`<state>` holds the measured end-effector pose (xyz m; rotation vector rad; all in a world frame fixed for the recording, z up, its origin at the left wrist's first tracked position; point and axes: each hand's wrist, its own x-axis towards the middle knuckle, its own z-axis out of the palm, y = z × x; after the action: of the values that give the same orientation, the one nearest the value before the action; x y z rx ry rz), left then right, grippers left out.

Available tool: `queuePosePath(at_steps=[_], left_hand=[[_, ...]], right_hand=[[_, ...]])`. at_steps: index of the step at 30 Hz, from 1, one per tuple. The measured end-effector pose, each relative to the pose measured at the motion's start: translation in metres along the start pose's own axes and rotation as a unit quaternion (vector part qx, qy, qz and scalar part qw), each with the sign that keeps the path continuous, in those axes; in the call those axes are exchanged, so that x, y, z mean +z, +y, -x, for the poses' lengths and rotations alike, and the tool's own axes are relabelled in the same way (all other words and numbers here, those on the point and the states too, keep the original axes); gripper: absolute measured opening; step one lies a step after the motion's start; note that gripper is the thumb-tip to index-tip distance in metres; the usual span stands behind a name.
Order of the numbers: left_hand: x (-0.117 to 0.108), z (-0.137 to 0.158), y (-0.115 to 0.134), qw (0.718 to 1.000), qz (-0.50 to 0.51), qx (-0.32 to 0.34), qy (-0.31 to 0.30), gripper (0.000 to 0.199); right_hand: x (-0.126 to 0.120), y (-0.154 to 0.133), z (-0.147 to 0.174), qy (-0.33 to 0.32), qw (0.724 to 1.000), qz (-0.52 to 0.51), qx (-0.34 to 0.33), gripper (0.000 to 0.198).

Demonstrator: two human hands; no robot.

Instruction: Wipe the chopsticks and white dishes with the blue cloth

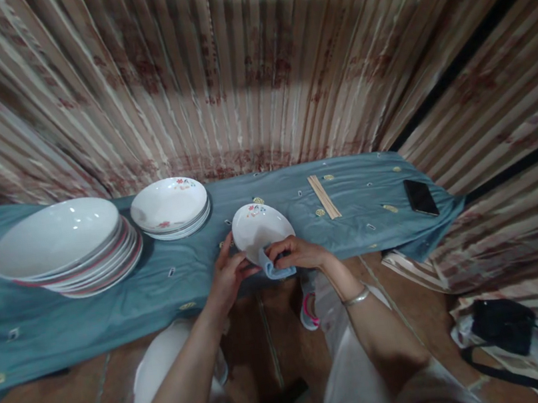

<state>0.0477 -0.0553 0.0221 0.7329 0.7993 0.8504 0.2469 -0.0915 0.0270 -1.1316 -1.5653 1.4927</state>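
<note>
A white plate (253,227) with a small floral print near its far rim is tilted over the front edge of the cloth-covered table. My left hand (228,269) grips its left and lower rim, thumb toward me. In my right hand (293,252) is a folded light-blue cloth (276,270), pressed against the plate's near right rim. To the left stands a short stack of white floral plates (171,206). Farther left is a taller stack of larger plates and bowls (60,239), some with red rims.
Several wooden chopsticks (323,197) lie on the blue-green patterned tablecloth (282,189), right of the plate. A black phone (421,197) rests near the table's right end. Curtains (228,66) hang behind and to the right. On the floor at right is a black bag (504,326).
</note>
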Motion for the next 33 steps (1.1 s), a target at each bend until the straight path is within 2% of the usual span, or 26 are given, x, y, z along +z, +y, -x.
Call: queuePosePath(at_steps=[6,10,17,25,33], left_hand=[[0.001,0.0,-0.001,1.0,-0.005,0.006,0.004,0.087],[0.0,-0.001,-0.002,1.0,-0.013,0.007,0.003,0.087],[-0.004,-0.004,-0.004,1.0,-0.022,0.011,-0.008,0.088],[-0.002,-0.004,-0.004,1.0,-0.028,0.012,0.003,0.089],[-0.004,-0.006,-0.008,0.999,-0.024,0.022,0.0,0.088]], right_hand=[[-0.006,0.001,0.006,0.0,0.998,0.056,0.031,0.005],[-0.011,0.008,0.008,0.016,0.994,0.106,0.038,0.014],[-0.021,0.015,0.011,0.05,0.977,0.203,0.045,0.017],[-0.026,0.017,0.009,0.107,0.913,0.391,0.044,0.024],[-0.022,0.022,0.003,0.17,0.858,0.483,0.041,0.029]])
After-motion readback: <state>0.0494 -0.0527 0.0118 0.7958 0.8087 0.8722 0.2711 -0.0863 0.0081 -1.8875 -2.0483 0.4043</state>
